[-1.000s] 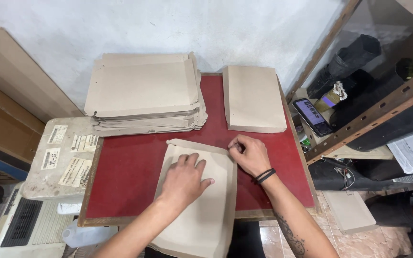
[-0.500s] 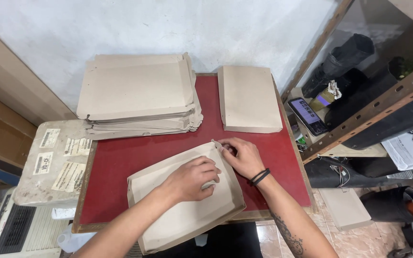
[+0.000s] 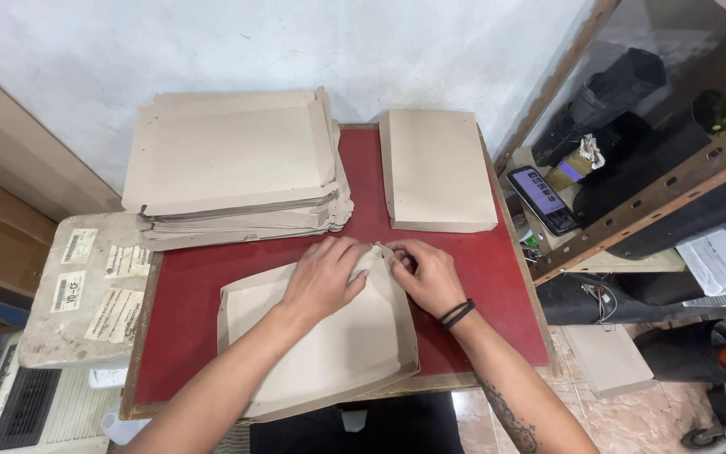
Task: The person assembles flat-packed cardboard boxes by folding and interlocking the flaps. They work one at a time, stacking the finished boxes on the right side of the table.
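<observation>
Both your hands are on the flat cardboard blank (image 3: pixel 329 345), which lies on the red counter (image 3: pixel 186 286) right in front of you. It is tilted, its long axis running from near-left to far-right. The near edge overhangs the counter's front rim.

Left hand (image 3: pixel 323 280): palm down on the blank's far-right end, fingers spread and pressing on the board; not closed round anything.

Right hand (image 3: pixel 427 276): fingertips bunched at the same far corner, just beside the left hand. It looks to be pinching a small flap there, but the grip itself is hidden by the knuckles, so you cannot tell for sure. Black band on the wrist.

The corner being worked sits between the two hands, at the far-right end of the blank; the right hand is nearer to it.

The blank: plain brown board, thin, edges creased and slightly raised along the left and near sides.

Around it: a tall stack of unfolded blanks (image 3: pixel 233 160) far left, well apart; a smaller folded stack (image 3: pixel 437 168) far right. A phone (image 3: pixel 543 200) lies on the shelf to the right.
</observation>
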